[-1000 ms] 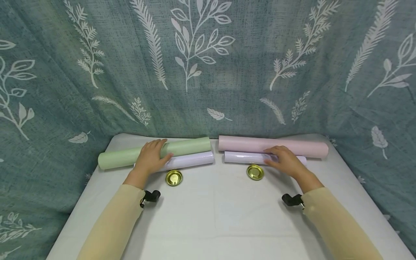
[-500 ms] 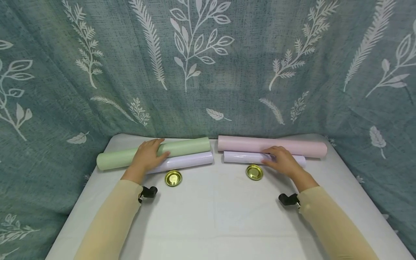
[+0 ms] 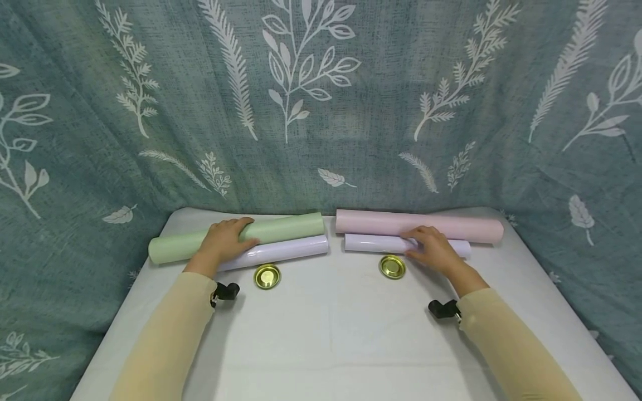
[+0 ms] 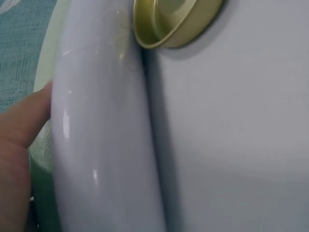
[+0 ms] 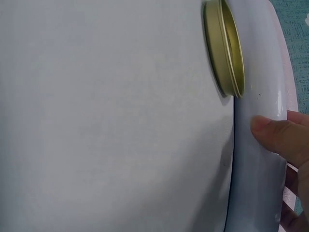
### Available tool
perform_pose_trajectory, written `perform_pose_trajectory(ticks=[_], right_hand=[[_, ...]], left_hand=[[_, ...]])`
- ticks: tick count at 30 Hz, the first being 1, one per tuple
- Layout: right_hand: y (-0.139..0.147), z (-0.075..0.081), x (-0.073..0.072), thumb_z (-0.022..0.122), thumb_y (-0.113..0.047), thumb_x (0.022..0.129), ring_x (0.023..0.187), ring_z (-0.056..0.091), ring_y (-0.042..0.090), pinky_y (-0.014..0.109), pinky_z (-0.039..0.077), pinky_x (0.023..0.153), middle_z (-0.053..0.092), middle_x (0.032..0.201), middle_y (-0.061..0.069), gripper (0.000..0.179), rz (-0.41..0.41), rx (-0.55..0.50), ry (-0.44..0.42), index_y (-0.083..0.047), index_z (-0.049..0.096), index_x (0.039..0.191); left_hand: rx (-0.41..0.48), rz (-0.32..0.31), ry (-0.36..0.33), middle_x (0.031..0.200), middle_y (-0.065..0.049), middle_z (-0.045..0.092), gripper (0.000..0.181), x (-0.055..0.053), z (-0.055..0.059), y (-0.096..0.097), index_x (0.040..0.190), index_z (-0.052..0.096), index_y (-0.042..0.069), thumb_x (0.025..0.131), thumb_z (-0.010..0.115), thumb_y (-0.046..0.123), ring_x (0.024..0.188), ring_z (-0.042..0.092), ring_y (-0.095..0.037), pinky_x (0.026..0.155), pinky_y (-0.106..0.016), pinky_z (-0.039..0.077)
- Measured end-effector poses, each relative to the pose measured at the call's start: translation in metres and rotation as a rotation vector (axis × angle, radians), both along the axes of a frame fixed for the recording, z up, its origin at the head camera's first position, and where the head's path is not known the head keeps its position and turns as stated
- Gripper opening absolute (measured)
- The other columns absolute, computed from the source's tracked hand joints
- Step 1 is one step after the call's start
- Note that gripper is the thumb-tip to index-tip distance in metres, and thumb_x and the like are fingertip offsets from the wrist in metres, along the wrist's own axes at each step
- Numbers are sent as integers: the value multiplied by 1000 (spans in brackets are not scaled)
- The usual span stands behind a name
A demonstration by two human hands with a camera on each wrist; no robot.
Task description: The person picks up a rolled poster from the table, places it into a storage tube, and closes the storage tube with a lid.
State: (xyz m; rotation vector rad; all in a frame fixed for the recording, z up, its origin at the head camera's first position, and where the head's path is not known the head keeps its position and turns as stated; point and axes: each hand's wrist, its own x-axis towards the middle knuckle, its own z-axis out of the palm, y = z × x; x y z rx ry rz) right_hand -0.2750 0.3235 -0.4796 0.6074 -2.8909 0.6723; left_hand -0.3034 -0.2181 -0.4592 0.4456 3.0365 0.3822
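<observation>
In the head view my left hand [image 3: 220, 243] straddles the pale green roll [image 3: 288, 226], fingers over its top and thumb along its near side. A glossy lavender roll [image 3: 296, 249] lies just in front, filling much of the left wrist view, where the thumb [image 4: 24, 118] shows behind it. On the other side my right hand [image 3: 437, 253] grips a second lavender roll [image 3: 373, 243]. Its thumb [image 5: 277, 133] presses the near face in the right wrist view, and the fingers go behind. Beyond that roll lies a thicker pink roll [image 3: 476, 229].
Two small round gold dishes stand before the rolls, a left dish [image 3: 267, 276] and a right dish [image 3: 392, 267]. White cloth covers the table [image 3: 328, 334]. A leaf-patterned teal curtain [image 3: 321, 150] hangs at its back edge. Each wrist carries a black camera mount.
My left hand has slid a little leftward along the green roll, baring more of the left lavender roll. My right hand stays at its lavender roll. Both dishes stay put.
</observation>
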Motion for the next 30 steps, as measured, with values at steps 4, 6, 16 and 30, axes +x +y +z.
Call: perform_pose_trajectory(ticks=[4, 6, 16, 30], right_hand=[[0, -2, -2, 80, -8, 84, 122, 49, 40, 59, 34, 103, 61, 129, 19, 47, 3, 12, 5, -8, 66, 129], [0, -2, -2, 81, -9, 84, 122, 49, 40, 59, 34, 103, 61, 129, 18, 47, 5, 19, 11, -9, 67, 128], [2, 2, 1, 81, -10, 84, 121, 51, 39, 57, 35, 104, 62, 128, 18, 45, 43, 41, 20, -9, 68, 126], [3, 17, 4, 81, -10, 85, 117, 56, 39, 57, 42, 100, 62, 125, 16, 45, 86, 30, 30, -7, 67, 128]], left_hand=[[26, -22, -42, 147, -20, 50, 75, -5, 2, -3, 153, 42, 16, 95, 58, 60, 131, 47, -44, 106, -66, 29], [31, -36, -58, 145, -20, 52, 75, -7, 3, -4, 153, 42, 16, 94, 59, 60, 130, 48, -45, 105, -67, 29], [51, -41, -173, 147, -19, 51, 80, -17, 8, -8, 156, 37, 23, 92, 58, 66, 134, 45, -44, 111, -68, 24], [138, -30, -200, 153, -13, 45, 78, -20, 10, -8, 153, 43, 30, 86, 74, 55, 135, 46, -40, 106, -62, 37]])
